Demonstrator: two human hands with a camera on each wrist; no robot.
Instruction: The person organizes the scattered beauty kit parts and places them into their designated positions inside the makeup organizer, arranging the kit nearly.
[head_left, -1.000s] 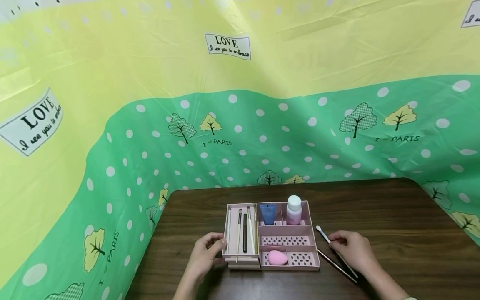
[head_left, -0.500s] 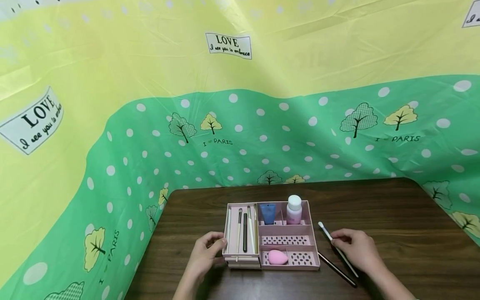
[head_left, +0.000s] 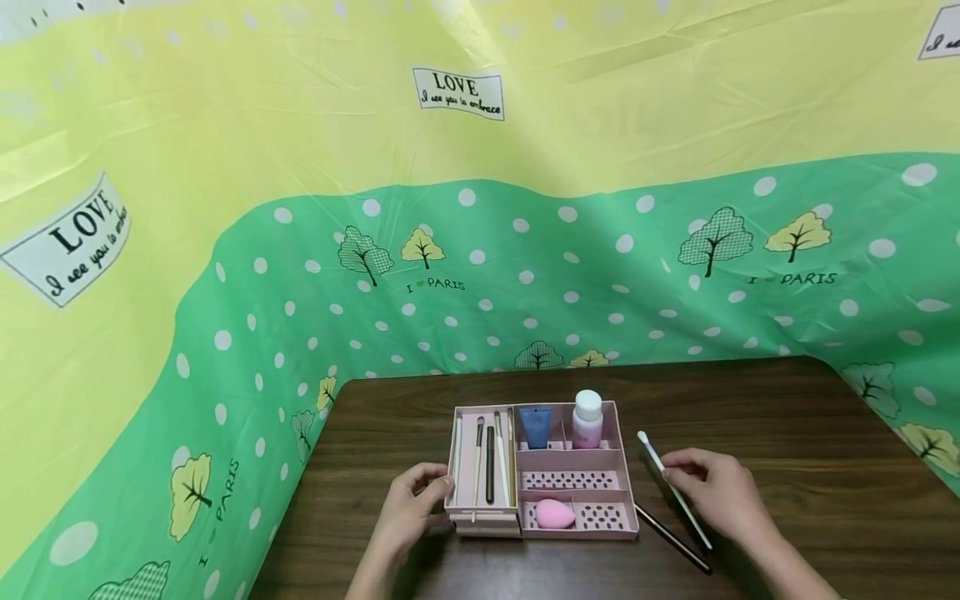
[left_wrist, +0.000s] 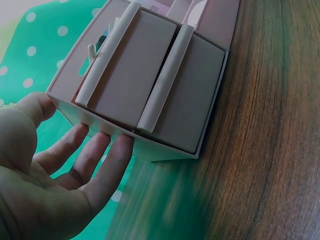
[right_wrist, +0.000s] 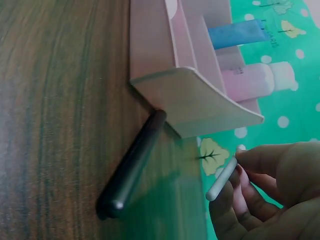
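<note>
My left hand (head_left: 407, 508) rests at the left side of a pink makeup organizer (head_left: 573, 457), fingertips and thumb against its wall; the left wrist view shows the two drawers (left_wrist: 127, 65) at its front. Between thumb and fingers, my right hand (head_left: 720, 492) pinches a slim white makeup brush (head_left: 678, 493), slanted right of the organizer. A dark-handled brush (head_left: 672, 538) lies on the table nearer the front, one end close to the organizer's right wall. In the right wrist view, a white end of the pinched brush (right_wrist: 222, 179) shows beside the fingers.
The organizer's left tray holds several slim brushes, one a black stick (head_left: 490, 467). Its other compartments hold a blue tube (head_left: 536, 427), a white-capped bottle (head_left: 588, 421) and a pink sponge (head_left: 555, 514). A patterned curtain (head_left: 510, 275) hangs behind the wooden table (head_left: 787, 433).
My right hand and the white brush have moved slightly away from me, clear of the dark-handled brush's far end. The left hand and organizer stay put.
</note>
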